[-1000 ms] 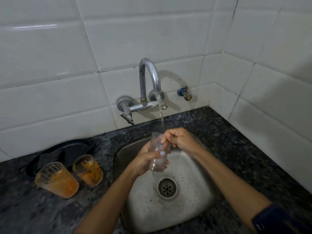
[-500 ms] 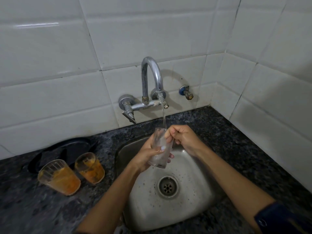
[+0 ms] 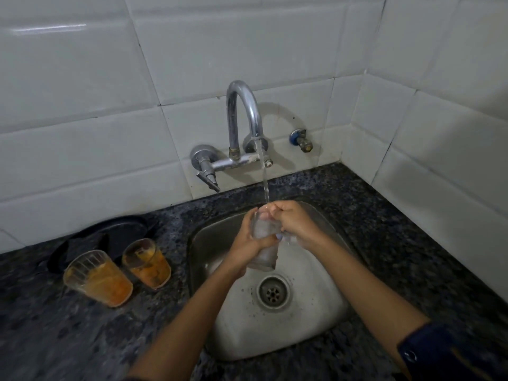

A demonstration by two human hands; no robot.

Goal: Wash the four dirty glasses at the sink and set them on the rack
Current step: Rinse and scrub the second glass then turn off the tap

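Upright under the stream, clear glass looks rinsed, frothy inside.

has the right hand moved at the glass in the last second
Barely. The right hand stays at the rim of the glass, just under the tap, its fingers working at the mouth while the left hand keeps holding it.

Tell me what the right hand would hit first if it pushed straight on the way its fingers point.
The right hand points left at the rim of the glass that the left hand grips, so it would probably press into the glass first. Depth is unclear.
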